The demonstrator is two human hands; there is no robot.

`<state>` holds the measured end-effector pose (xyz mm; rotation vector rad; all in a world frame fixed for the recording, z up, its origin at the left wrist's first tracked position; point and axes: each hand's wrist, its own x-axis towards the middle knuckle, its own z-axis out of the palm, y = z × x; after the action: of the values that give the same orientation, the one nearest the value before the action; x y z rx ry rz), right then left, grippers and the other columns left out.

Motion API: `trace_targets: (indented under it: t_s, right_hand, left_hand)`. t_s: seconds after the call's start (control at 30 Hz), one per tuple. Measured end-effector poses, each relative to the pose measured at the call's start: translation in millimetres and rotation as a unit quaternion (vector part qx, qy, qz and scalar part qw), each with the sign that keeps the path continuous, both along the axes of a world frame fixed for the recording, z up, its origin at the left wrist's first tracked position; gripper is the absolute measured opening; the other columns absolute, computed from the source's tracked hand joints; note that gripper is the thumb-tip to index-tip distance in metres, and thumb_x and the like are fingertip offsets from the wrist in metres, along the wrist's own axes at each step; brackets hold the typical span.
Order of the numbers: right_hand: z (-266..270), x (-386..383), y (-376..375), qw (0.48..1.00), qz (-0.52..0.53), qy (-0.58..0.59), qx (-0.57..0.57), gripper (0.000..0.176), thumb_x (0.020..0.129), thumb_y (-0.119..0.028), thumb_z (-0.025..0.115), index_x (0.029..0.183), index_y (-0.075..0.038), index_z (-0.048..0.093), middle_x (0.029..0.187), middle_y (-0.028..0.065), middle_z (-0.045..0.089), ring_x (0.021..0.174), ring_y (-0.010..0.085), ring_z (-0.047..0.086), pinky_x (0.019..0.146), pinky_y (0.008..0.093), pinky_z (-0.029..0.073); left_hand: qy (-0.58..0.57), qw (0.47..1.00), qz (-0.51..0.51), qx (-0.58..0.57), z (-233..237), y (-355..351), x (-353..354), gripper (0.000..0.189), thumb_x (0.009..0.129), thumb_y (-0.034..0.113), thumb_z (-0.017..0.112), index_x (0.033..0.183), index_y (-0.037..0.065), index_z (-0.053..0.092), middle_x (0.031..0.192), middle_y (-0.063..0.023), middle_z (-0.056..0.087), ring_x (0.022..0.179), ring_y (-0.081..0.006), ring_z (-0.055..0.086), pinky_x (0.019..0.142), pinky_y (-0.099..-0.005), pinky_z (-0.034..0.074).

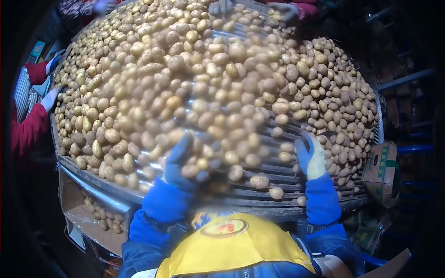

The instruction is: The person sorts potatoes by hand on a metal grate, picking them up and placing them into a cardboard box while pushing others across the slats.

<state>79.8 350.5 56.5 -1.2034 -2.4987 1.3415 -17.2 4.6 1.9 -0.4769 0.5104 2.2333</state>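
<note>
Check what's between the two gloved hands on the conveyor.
Head view: not bare. Loose potatoes, some motion-blurred, sit on the metal rollers between the left hand and the right hand.

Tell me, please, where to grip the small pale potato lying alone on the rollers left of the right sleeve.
Grip the potato across its round middle, from above with the right hand: it lies on the rollers apart from its neighbours.
</note>
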Motion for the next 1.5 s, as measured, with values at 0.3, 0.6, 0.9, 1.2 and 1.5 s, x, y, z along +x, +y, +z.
trace_targets:
  t_s: [0.3, 0.6, 0.9, 1.2, 1.5]
  right_hand:
    - [-22.1, 23.4, 4.4, 0.997, 0.053, 0.030, 0.038, 0.037, 0.101, -0.014, 0.074, 0.134, 0.001, 0.071, 0.123, 0.0177, 0.075, 0.107, 0.0258, 0.073, 0.092, 0.0358, 0.060]
    - [-19.3, 28.5, -76.9, 0.943, 0.296, 0.018, 0.150, 0.053, 0.088, -0.024, 0.081, 0.135, -0.009, 0.066, 0.123, 0.0176, 0.067, 0.110, 0.0356, 0.068, 0.094, 0.0478, 0.056]
    - [-26.5, 31.2, -45.1, 0.984, 0.166, 0.049, -0.035, 0.066, 0.089, -0.033, 0.086, 0.143, -0.003, 0.065, 0.131, 0.0224, 0.072, 0.118, 0.0348, 0.072, 0.094, 0.0454, 0.060]
    - [-35.6, 48.5, -103.0, 0.868, 0.425, -0.024, 0.256, 0.040, 0.091, -0.027, 0.080, 0.126, -0.011, 0.072, 0.112, 0.0110, 0.072, 0.101, 0.0306, 0.071, 0.087, 0.0448, 0.056]
    - [-20.4, 5.3, -78.2, 0.937, 0.316, 0.058, 0.136, 0.043, 0.099, -0.018, 0.072, 0.138, -0.001, 0.062, 0.120, 0.0153, 0.068, 0.102, 0.0265, 0.070, 0.086, 0.0376, 0.058]
  left_hand:
    - [0.009, 0.999, -0.007, 0.048, -8.9, -5.4, 3.3, 0.058, 0.106, 0.053, 0.063, 0.142, 0.008, 0.061, 0.130, -0.0144, 0.068, 0.115, -0.0310, 0.067, 0.099, -0.0464, 0.058]
    - [-0.003, 0.992, -0.027, 0.121, 6.3, -16.6, 19.3, 0.056, 0.106, 0.051, 0.064, 0.143, 0.008, 0.059, 0.134, -0.0130, 0.062, 0.117, -0.0264, 0.062, 0.098, -0.0424, 0.057]
    - [0.019, 0.991, -0.068, 0.111, 11.5, -8.5, 21.4, 0.054, 0.106, 0.051, 0.064, 0.142, 0.010, 0.060, 0.130, -0.0095, 0.064, 0.117, -0.0230, 0.061, 0.090, -0.0355, 0.057]
    - [0.009, 0.995, -0.068, 0.066, 7.8, -12.7, 13.1, 0.058, 0.106, 0.052, 0.065, 0.144, 0.009, 0.059, 0.130, -0.0110, 0.065, 0.117, -0.0262, 0.063, 0.090, -0.0401, 0.059]
    - [-0.021, 0.999, 0.039, 0.017, 25.9, -22.7, 11.0, 0.059, 0.105, 0.052, 0.067, 0.140, 0.006, 0.061, 0.121, -0.0120, 0.064, 0.115, -0.0273, 0.062, 0.095, -0.0426, 0.058]
